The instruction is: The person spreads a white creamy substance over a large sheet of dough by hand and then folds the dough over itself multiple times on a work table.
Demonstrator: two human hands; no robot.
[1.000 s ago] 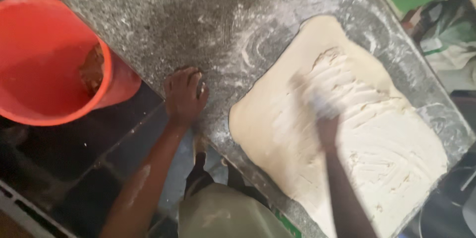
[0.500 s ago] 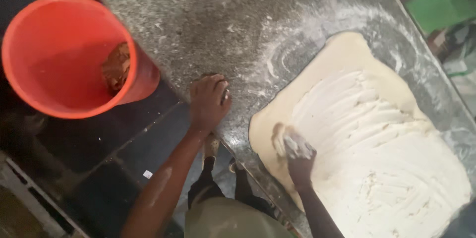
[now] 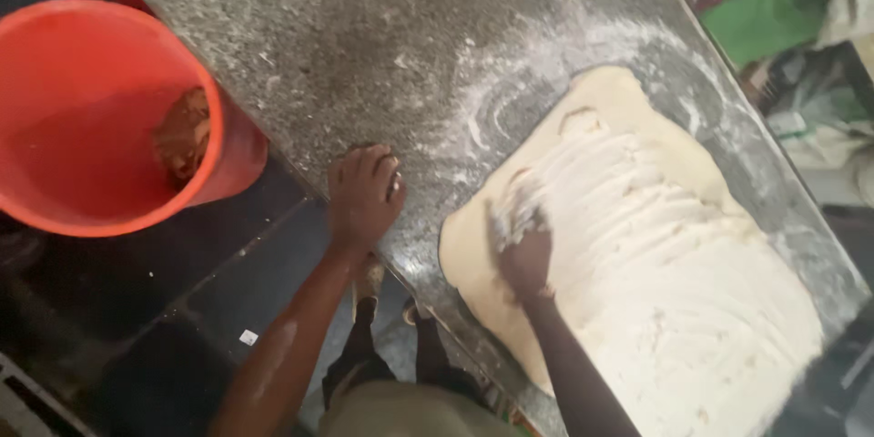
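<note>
A large flat sheet of pale dough (image 3: 655, 255) lies on a speckled grey stone counter (image 3: 364, 45), its top smeared with a white spread in finger-drawn streaks. My right hand (image 3: 521, 241) presses flat on the dough near its left end, fingers coated in the white spread. On the counter's near edge, left of the dough, rests my left hand (image 3: 362, 196), fingers curled down on the stone and holding nothing.
An orange bucket (image 3: 91, 118) with brown matter inside stands on the dark floor to the left of the counter. White flour dusts the stone around the dough. Green and grey bags (image 3: 801, 45) lie beyond the counter's right edge.
My right hand swept from the dough's middle down to its near left edge, then moved slightly up along the left end. The left hand stayed on the counter edge. The camera view shifted.
</note>
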